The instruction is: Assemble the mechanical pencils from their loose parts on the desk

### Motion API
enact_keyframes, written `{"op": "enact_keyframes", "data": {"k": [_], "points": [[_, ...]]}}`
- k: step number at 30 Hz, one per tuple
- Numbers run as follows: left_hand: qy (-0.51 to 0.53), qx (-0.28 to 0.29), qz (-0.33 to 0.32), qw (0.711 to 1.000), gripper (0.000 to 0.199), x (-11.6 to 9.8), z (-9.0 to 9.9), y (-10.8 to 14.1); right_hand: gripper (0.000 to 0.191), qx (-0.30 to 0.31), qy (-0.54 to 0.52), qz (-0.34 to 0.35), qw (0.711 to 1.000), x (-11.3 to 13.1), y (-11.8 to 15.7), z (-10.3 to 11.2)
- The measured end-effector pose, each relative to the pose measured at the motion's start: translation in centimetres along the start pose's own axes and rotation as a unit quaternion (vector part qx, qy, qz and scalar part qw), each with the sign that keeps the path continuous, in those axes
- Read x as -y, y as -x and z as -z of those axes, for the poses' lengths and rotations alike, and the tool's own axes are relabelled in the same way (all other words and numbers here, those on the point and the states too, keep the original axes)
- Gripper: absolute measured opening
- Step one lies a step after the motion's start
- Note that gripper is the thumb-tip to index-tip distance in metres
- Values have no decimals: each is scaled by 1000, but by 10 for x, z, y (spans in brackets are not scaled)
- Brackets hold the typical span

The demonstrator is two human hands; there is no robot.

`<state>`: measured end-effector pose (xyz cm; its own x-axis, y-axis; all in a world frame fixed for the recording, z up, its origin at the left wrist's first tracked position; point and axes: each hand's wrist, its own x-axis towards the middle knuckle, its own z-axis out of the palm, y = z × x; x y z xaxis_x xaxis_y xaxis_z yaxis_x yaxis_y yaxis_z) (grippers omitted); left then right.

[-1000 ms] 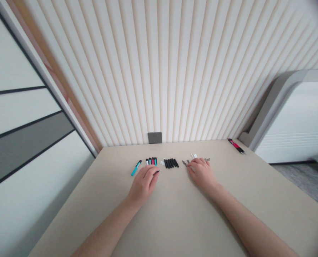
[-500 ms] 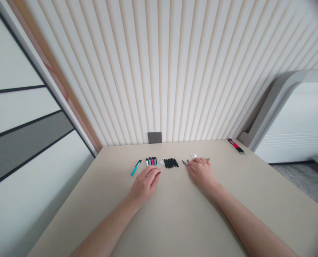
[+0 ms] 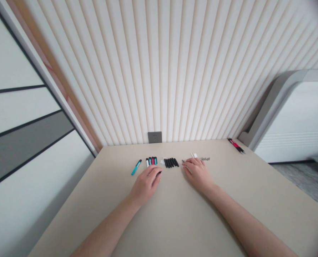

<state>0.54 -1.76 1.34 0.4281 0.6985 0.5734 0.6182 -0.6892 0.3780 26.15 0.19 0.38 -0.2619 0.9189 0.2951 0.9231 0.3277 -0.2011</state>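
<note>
My left hand point(image 3: 145, 182) is closed around a small black piece point(image 3: 159, 172), whose tip shows at the fingertips. Behind it lie several pen parts point(image 3: 151, 161) in teal, red and white with black ends. A row of several black barrels point(image 3: 171, 163) sits between the hands, with small clear pieces point(image 3: 162, 162) at its left. My right hand point(image 3: 197, 172) rests palm down over small grey metal parts point(image 3: 205, 159); its fingertips touch the table near them, and anything under them is hidden. White sticks point(image 3: 193, 155) lie just behind that hand.
A teal pen point(image 3: 136, 167) lies at the left of the beige table point(image 3: 159, 221). Red and black pens point(image 3: 236, 146) lie at the back right. A dark socket point(image 3: 155, 137) is on the ribbed wall behind the table.
My right hand has slid a little to the left, uncovering more grey parts on its right side. My left hand has barely moved and still holds the black piece.
</note>
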Motion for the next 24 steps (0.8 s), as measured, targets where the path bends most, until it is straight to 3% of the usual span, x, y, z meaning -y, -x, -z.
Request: {"op": "enact_keyframes", "data": {"k": [5,11,14,24], "points": [[-8,11,-6,1000,20,1,-3,0,28,-9,-13,38,999,22,-16,1],[-47,-8,-23,999,19,2,-4,0,30,97,27,24,995,49,-73,2],[-58,-16,-28,998,20,3,-4,-1,29,114,35,10,993,60,-94,-4],[-72,-1,-30,997,19,1,-5,0,26,137,35,-50,989,73,-110,-28]]}}
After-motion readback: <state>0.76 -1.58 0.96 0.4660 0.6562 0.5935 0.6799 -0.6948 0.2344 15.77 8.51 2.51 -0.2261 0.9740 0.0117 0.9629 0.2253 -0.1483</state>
